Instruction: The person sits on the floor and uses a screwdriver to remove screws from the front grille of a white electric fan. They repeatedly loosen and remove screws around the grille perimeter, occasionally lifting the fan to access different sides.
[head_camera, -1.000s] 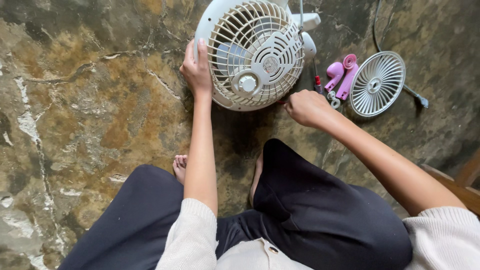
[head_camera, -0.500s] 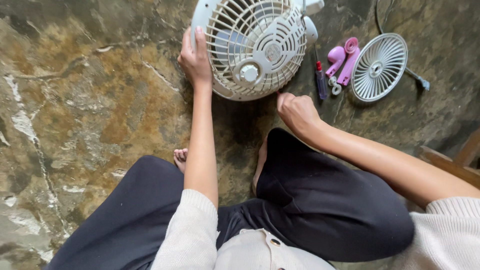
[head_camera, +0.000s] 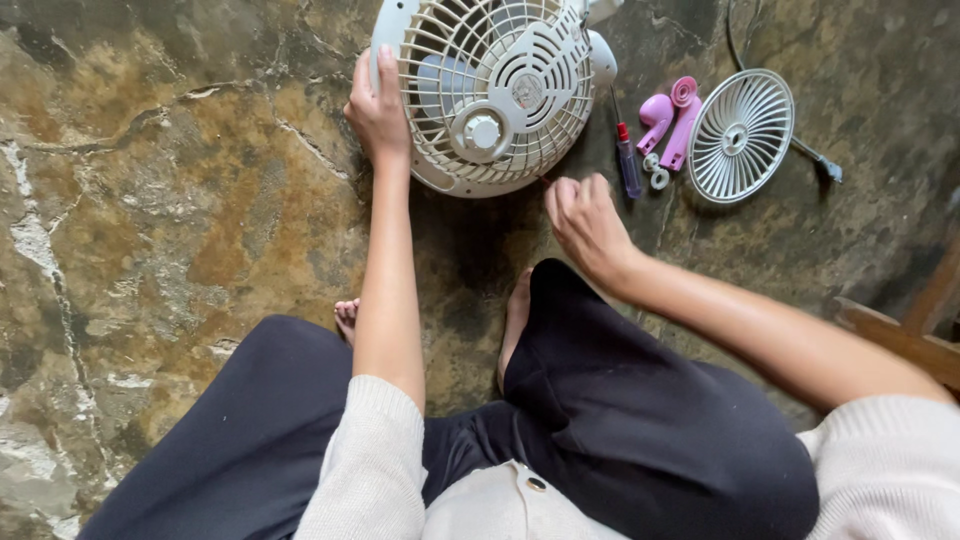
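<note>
Knees frame the stone floor (head_camera: 170, 200). Right hand (head_camera: 585, 225) hovers loosely curled, holding nothing, just below the fan (head_camera: 490, 95) standing ahead; left hand (head_camera: 378, 110) grips its cage rim. Fastening seems underway (screwdriver (head_camera: 627, 160) lies beyond), so the next move likely needs that tool.

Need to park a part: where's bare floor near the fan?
Wide bare stone floor lies left of the left hand and fan. Right of the fan it's crowded: screwdriver, pink parts, loose grille.
</note>
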